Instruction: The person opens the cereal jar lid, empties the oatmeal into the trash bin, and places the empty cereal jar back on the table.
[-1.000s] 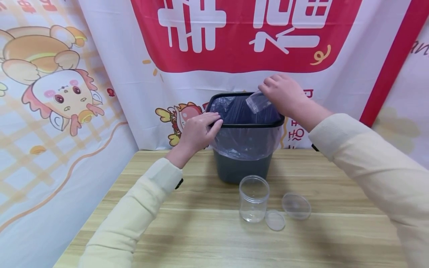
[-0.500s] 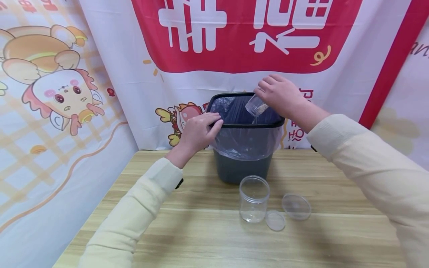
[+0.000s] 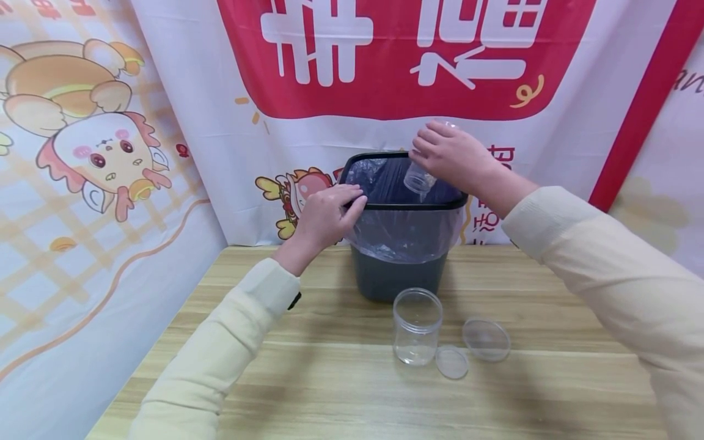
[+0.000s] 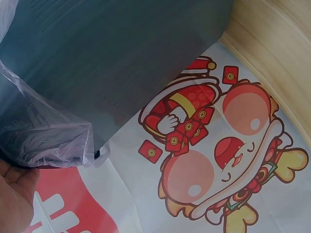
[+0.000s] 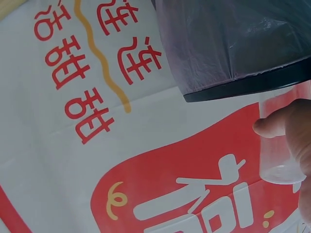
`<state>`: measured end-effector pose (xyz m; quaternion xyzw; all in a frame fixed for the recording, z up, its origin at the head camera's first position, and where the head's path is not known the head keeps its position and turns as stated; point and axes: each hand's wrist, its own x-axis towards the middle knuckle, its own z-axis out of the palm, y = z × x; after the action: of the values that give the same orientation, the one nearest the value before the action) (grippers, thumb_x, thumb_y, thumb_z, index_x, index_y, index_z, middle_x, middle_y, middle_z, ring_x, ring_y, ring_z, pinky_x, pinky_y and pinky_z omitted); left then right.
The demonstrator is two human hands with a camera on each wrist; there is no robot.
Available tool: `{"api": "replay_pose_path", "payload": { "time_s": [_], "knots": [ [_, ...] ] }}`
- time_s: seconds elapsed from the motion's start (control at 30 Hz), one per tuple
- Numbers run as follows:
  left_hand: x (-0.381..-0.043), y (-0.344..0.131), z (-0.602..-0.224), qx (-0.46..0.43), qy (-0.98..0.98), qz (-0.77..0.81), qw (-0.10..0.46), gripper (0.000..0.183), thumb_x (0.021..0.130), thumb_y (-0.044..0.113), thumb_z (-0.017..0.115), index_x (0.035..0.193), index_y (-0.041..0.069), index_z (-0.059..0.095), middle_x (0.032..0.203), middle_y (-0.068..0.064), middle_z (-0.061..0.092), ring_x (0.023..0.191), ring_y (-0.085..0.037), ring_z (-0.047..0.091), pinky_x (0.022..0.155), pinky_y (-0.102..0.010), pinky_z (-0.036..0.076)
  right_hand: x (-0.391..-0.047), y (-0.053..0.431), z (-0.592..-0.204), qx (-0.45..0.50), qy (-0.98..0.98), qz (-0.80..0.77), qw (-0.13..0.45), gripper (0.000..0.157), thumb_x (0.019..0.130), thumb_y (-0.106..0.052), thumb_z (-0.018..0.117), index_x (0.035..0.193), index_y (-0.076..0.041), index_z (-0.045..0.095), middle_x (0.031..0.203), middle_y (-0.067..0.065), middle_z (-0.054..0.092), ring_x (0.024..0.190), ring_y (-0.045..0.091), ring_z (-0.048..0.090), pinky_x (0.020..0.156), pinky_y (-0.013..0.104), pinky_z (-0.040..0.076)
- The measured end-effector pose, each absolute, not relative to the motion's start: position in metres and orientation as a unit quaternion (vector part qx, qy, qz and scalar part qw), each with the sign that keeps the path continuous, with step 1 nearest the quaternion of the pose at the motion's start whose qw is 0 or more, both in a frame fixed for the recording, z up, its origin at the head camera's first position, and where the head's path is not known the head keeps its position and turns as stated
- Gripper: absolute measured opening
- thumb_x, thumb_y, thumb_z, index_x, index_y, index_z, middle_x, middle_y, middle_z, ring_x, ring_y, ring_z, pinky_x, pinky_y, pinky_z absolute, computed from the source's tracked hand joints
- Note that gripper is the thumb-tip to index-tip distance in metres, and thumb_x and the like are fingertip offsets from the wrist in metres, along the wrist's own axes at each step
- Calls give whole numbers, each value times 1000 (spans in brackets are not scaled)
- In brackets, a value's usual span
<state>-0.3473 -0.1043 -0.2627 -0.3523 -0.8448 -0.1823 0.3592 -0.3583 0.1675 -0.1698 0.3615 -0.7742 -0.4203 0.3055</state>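
A dark grey trash can (image 3: pixel 400 278) with a clear plastic liner (image 3: pixel 404 235) stands at the back of the wooden table. My left hand (image 3: pixel 326 219) holds its left rim, and in the left wrist view those fingers (image 4: pixel 19 187) bend at the liner-covered edge. In my right hand (image 3: pixel 453 156) is a clear plastic jar (image 3: pixel 419 178), tipped mouth-down over the can's opening. Small pale bits show near the jar's mouth. The right wrist view has the thumb (image 5: pixel 272 125) against the jar's side, its base (image 5: pixel 279 174) turned up. The can's bottom inside is hidden.
A second clear jar (image 3: pixel 416 336), lidless and upright, stands in front of the can. Beside it lie a small round lid (image 3: pixel 451 362) and a larger clear lid (image 3: pixel 486 339). Behind the table (image 3: pixel 341 391) hangs a printed cloth (image 3: pixel 308 137).
The jar in my right hand has tipped further, from nearly sideways to mouth-down, and the right hand has shifted slightly left. Pale bits have come into sight inside. My left hand has stayed put.
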Motion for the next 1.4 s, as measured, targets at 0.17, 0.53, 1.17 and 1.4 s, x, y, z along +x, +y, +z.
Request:
{"api": "replay_pose_path", "payload": {
  "time_s": [0.17, 0.53, 1.17, 1.4],
  "knots": [
    [-348, -105, -263, -353, -846, -180, 358, 33, 97, 28, 54, 115, 7, 72, 118, -8, 68, 111, -20, 63, 96, -34, 48, -360, 164, -171, 382, -731, -457, 331, 77, 66, -5, 87, 136, -7, 54, 133, 21, 51, 127, 38, 43, 114, 43, 26],
    [-348, -104, -262, -357, -843, -181, 359, 33, 98, 28, 55, 114, 7, 72, 117, -8, 68, 110, -21, 64, 96, -33, 48, -360, 159, -174, 428, -652, -519, 349, 78, 66, -7, 87, 136, -9, 53, 137, 18, 51, 130, 35, 42, 116, 42, 18],
    [-347, -104, -261, -355, -847, -173, 357, 33, 98, 29, 53, 114, 6, 72, 117, -9, 68, 110, -21, 64, 95, -34, 48, -363, 156, -182, 420, -618, -572, 338, 76, 68, -6, 86, 136, -8, 52, 137, 18, 50, 131, 32, 40, 117, 42, 11],
    [-347, -104, -261, -354, -847, -171, 357, 33, 98, 28, 54, 114, 6, 72, 116, -9, 68, 109, -21, 64, 95, -34, 49, -362, 156, -181, 417, -620, -577, 330, 78, 67, -7, 86, 137, -9, 52, 137, 18, 50, 131, 33, 40, 117, 42, 13]
  ]
}}
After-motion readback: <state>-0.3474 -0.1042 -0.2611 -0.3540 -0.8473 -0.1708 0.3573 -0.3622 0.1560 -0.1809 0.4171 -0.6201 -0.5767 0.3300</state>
